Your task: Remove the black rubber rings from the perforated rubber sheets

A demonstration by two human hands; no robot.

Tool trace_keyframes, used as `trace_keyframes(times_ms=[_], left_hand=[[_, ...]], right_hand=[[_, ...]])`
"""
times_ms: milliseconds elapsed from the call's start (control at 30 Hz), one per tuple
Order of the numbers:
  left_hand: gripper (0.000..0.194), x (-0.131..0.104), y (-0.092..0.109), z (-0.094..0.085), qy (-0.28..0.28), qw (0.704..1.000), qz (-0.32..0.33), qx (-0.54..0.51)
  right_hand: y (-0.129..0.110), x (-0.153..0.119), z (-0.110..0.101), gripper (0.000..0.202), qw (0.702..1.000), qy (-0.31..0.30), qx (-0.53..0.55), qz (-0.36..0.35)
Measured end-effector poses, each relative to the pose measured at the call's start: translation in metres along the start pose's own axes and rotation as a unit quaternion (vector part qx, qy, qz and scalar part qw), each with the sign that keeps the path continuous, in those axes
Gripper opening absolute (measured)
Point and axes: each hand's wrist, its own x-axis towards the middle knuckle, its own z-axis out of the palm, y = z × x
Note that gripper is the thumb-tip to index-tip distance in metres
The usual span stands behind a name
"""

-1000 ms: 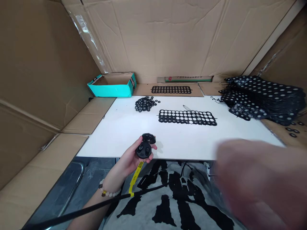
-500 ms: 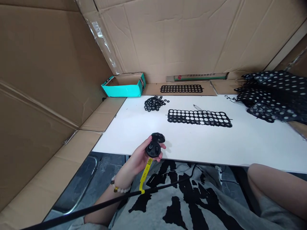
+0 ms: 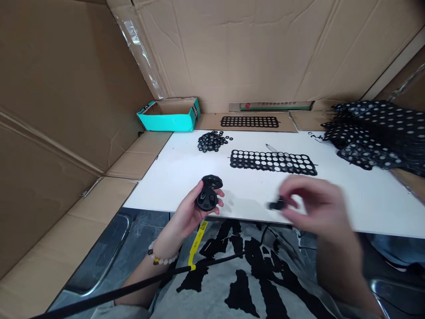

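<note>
My left hand (image 3: 195,206) is wrapped round a round black earbud case (image 3: 206,199) above the table's front edge. The case's lid (image 3: 212,181) stands raised at the far side, and two dark hollows or buds show inside; which of these, I cannot tell. To the right, my right hand (image 3: 312,201), smeared by motion, pinches a small black piece (image 3: 276,204) between thumb and fingers. Its exact kind is lost in the blur. Beyond the hands, a black perforated sheet (image 3: 274,161) lies on the white table (image 3: 172,177).
A heap of small black rings (image 3: 212,141) lies at the back left, near a teal-sided open box (image 3: 166,122). Behind is a second perforated sheet (image 3: 249,121). A pen (image 3: 270,147) and a pile of dotted black sheets (image 3: 375,133) lie rightward. A black cord (image 3: 139,283) crosses my lap.
My right hand has come into view from the right with the small black piece. The left hand still holds the open case; the whole view has shifted slightly.
</note>
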Motion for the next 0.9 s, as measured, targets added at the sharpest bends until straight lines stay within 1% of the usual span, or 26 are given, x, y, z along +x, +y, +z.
trace_keyframes(times_ms=[67,100,133,200,267,400,500,633,700,800,900], left_hand=[[0.046,-0.001,-0.002,0.005,0.020,0.999,0.021,0.016],[0.047,-0.001,-0.003,0.006,0.032,0.999,0.028,0.024],[0.047,-0.001,-0.004,0.007,0.044,0.998,0.030,0.031],[0.048,-0.002,-0.006,0.008,0.063,0.997,0.026,0.042],[0.050,-0.001,-0.008,0.008,0.073,0.996,0.022,0.048],[0.052,-0.001,-0.010,0.009,0.077,0.995,0.024,0.053],[0.050,-0.003,-0.011,0.010,0.080,0.996,0.021,0.041],[0.048,-0.003,-0.011,0.009,0.094,0.995,0.015,0.022],[0.046,-0.002,-0.009,0.009,0.095,0.995,0.002,0.005],[0.039,-0.001,-0.005,0.010,0.088,0.995,-0.025,-0.038],[0.033,-0.002,-0.002,0.013,0.094,0.992,-0.041,-0.075]], right_hand=[[0.001,0.008,0.024,0.015,0.998,-0.041,-0.040,0.002],[0.003,0.012,0.037,0.014,0.995,-0.075,-0.066,0.002],[0.005,0.016,0.049,0.013,0.992,-0.087,-0.087,-0.009],[0.010,0.021,0.068,0.014,0.988,-0.086,-0.129,-0.028],[0.013,0.023,0.076,0.015,0.982,-0.085,-0.164,-0.035],[0.014,0.021,0.075,0.016,0.973,-0.093,-0.207,-0.040],[0.014,0.020,0.074,0.017,0.970,-0.085,-0.226,-0.045],[0.014,0.019,0.074,0.022,0.973,-0.076,-0.212,-0.052],[0.014,0.019,0.072,0.020,0.975,-0.067,-0.201,-0.061],[0.016,0.019,0.069,0.017,0.976,-0.054,-0.196,-0.080],[0.018,0.018,0.071,0.016,0.973,-0.056,-0.201,-0.097]])
